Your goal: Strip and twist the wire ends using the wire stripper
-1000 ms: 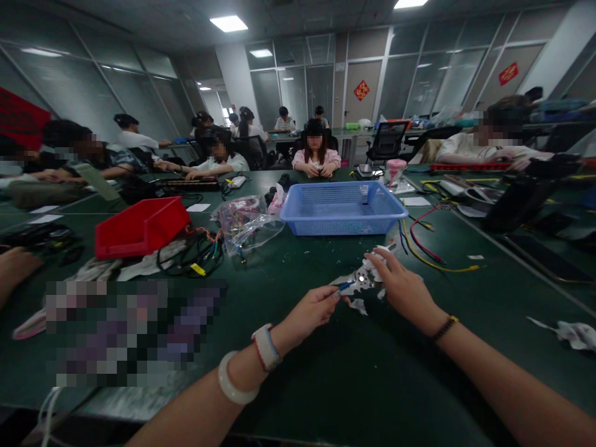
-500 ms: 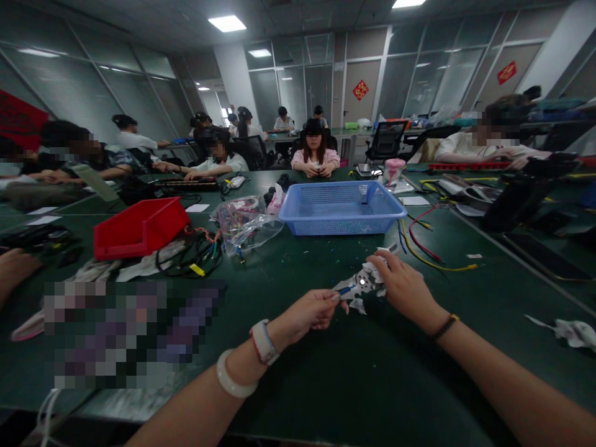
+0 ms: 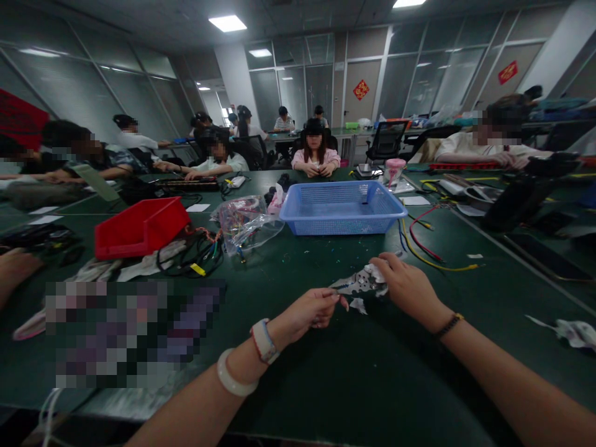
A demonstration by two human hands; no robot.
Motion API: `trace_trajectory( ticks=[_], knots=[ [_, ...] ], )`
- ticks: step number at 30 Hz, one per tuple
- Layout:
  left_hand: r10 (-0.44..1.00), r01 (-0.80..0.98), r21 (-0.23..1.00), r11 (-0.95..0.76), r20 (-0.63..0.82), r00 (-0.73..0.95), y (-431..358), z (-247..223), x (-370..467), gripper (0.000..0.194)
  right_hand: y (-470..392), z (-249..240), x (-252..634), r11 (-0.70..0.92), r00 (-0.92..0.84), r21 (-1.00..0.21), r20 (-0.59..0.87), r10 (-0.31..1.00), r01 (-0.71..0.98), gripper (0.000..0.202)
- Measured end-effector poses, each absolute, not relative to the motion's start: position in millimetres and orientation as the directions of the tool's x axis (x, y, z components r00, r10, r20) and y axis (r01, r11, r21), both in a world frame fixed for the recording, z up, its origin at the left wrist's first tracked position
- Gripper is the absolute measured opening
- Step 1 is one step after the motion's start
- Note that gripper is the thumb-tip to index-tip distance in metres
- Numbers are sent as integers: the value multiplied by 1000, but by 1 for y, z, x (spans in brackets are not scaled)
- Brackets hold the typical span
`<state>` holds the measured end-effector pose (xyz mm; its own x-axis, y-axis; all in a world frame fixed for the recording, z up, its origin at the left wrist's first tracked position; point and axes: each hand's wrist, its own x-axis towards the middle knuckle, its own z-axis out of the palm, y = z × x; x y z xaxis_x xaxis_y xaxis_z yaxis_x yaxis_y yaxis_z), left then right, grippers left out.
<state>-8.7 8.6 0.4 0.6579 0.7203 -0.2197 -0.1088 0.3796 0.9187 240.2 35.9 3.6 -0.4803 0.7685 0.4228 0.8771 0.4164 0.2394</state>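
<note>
My right hand is wrapped round the white-covered handles of a silvery metal hand tool, whose tip points left. My left hand, with its fingers pinched together, is at the tool's tip; what lies between the fingers is too small to make out. A scrap of white material is just below the tool. Beyond my hands stands a blue mesh basket. Red, yellow and blue wires lie to the right of it.
On the left are a red bin, a clear plastic bag with wires, and black cables. A black phone-like slab lies at the right. Another person's hand shows at the left edge; several people sit around.
The tool has turned slightly in my right hand, and its bright glint and blue part show less. My left hand stays nearly in the same place.
</note>
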Motion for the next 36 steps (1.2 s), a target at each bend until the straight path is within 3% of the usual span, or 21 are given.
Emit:
trace_trajectory(
  ticks=[12,15,18,23,27,36],
  knots=[
    [740,-65,937,342,-226,633,5,2,-7,31,32,13,238,374,-452,265,372,811,889,19],
    [789,-14,969,248,-193,583,5,0,-4,37,33,10,238,360,-436,254,391,811,898,21],
    [856,140,987,83,-142,497,5,-1,-3,30,35,5,240,336,-408,237,412,815,911,25],
    [905,424,901,-96,-98,414,3,2,-4,27,38,0,241,318,-391,237,407,826,918,35],
    [899,443,876,-192,-25,438,0,5,-3,28,37,0,239,277,-342,216,377,861,936,39],
    [872,486,836,-253,-21,489,0,14,-4,32,38,-1,242,291,-322,138,405,856,947,41]
  ],
)
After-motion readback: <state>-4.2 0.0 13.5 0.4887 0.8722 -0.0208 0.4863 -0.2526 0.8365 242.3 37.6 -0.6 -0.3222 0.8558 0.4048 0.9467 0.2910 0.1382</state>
